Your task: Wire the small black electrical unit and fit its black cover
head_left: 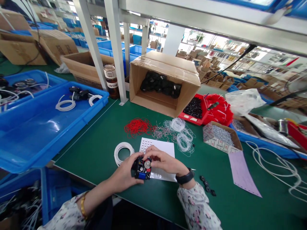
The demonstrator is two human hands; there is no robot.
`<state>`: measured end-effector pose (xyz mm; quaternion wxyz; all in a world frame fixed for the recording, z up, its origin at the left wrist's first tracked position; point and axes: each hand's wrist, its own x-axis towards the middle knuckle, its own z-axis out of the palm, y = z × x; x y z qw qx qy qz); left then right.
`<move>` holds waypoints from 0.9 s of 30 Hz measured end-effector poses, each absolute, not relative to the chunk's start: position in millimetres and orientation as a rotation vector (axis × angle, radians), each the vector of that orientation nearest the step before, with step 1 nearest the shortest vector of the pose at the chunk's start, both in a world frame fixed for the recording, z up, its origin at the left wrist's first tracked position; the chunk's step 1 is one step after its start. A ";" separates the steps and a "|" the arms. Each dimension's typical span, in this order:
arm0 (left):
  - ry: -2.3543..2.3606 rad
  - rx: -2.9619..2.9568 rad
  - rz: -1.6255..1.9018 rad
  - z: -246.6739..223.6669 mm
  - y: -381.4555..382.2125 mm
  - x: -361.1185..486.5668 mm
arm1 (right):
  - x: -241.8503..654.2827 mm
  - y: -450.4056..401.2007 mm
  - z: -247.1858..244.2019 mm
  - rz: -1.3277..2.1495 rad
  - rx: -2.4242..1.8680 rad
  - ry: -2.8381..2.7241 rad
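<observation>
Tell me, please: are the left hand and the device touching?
Touching. The head view shows it: the left hand grips the device from its left side, with no gap between them.

The worktop (96,143) is green. On it lie a coil of white cable (116,154), a white sheet (168,147), and behind this sheet a pile of red wires (137,127), small metal pins (164,133) and clear tubing (177,125), side by side. Farther back stands an open cardboard box (168,61). On the right lie a pink paper (243,174) and a few small black parts (207,188).
</observation>
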<state>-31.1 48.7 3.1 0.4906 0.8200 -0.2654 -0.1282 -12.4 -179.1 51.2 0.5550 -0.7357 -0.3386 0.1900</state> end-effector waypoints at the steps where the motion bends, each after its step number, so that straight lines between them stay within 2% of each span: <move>1: -0.643 1.987 -0.317 2.4 49.2 -31.2 | -11.3 -179.2 51.1 0.466 -1.723 -0.796; 8: -0.655 1.981 -0.329 6.3 51.3 -33.2 | -12.0 -176.9 48.4 0.544 -1.646 -0.630; 13: -0.860 1.912 -0.193 -2.2 51.3 -31.0 | -8.5 -176.2 52.4 0.561 -1.648 -0.588; 15: -0.877 1.925 -0.133 -6.8 50.9 -30.1 | 2.0 -178.8 51.9 0.467 -1.707 -0.469; 20: -0.939 1.910 0.037 -8.3 51.1 -31.0 | 44.5 -173.4 43.0 -0.185 -2.132 -0.020; 27: -0.986 1.890 0.031 -15.2 49.1 -17.4 | 79.4 -112.0 33.7 -0.083 -2.404 -0.295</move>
